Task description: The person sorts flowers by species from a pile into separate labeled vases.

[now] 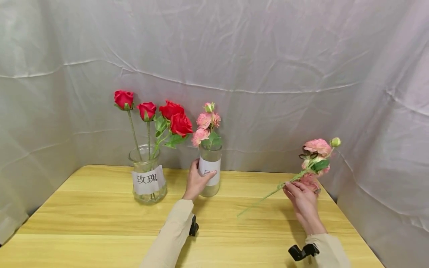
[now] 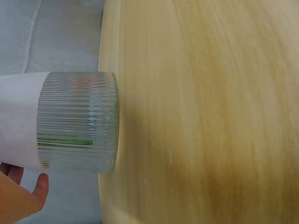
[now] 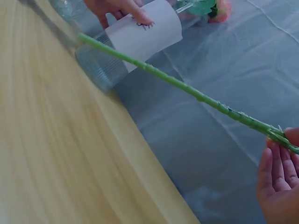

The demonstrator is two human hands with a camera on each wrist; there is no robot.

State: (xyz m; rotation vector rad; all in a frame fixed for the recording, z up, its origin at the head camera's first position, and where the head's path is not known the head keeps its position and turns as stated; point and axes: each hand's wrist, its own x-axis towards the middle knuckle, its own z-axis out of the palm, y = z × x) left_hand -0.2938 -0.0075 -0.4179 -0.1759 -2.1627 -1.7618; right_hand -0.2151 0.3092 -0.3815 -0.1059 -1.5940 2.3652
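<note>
My left hand (image 1: 196,182) holds a ribbed clear glass vase (image 1: 210,190) from its left side, thumb over the white paper label (image 2: 21,116) and fingers partly hidden behind. Pink flowers (image 1: 202,126) with green leaves stand in this vase; a stem end shows through the glass in the left wrist view. Toward the table's right side, my right hand (image 1: 303,201) pinches the green stem (image 3: 187,88) of a pink flower spray (image 1: 317,147) with a pale bud. The spray is tilted, blooms up to the right, bare stem end pointing down-left toward the vase.
Left of the held vase stands a wider glass vase (image 1: 149,197) with a white label bearing dark characters. Several red roses (image 1: 181,124) rise from it. The wooden table (image 1: 100,219) meets a grey cloth backdrop (image 1: 254,123) behind and at both sides.
</note>
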